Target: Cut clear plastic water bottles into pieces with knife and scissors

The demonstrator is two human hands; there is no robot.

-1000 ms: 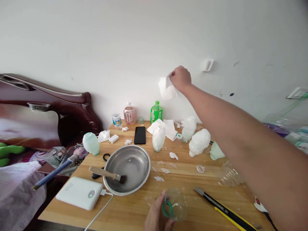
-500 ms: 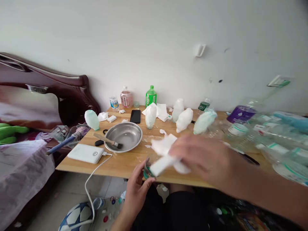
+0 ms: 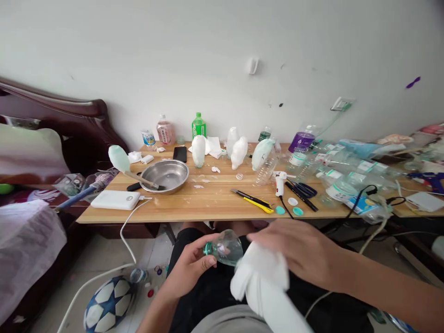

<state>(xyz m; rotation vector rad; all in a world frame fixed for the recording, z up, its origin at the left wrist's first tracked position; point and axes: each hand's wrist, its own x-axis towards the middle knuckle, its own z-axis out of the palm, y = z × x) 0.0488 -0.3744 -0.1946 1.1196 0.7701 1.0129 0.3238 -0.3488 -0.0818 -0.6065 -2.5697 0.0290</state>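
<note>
My left hand (image 3: 189,266) is closed around the green-ringed neck of a clear plastic bottle top (image 3: 227,247), which lies on its side above my lap, its wide end facing right. My right hand (image 3: 298,247) grips a bunch of white tissue paper (image 3: 260,273) close to that wide end. A long strip of the tissue hangs toward my body. Whether the paper touches the bottle top I cannot tell. On the table ahead stand several white, paper-covered bottle shapes, one of them at the middle (image 3: 199,151).
A steel basin (image 3: 168,178) with a brush (image 3: 144,180) across its rim is at left, by a white power bank (image 3: 115,200). A yellow utility knife (image 3: 258,204), a glue gun (image 3: 279,182) and scissors (image 3: 305,188) lie right of centre. Several clear bottles (image 3: 342,189) crowd the right.
Both hands have come back from the table edge to above my lap. The bottle top has turned sideways, and the tissue paper has moved down toward me. The view has swung right.
</note>
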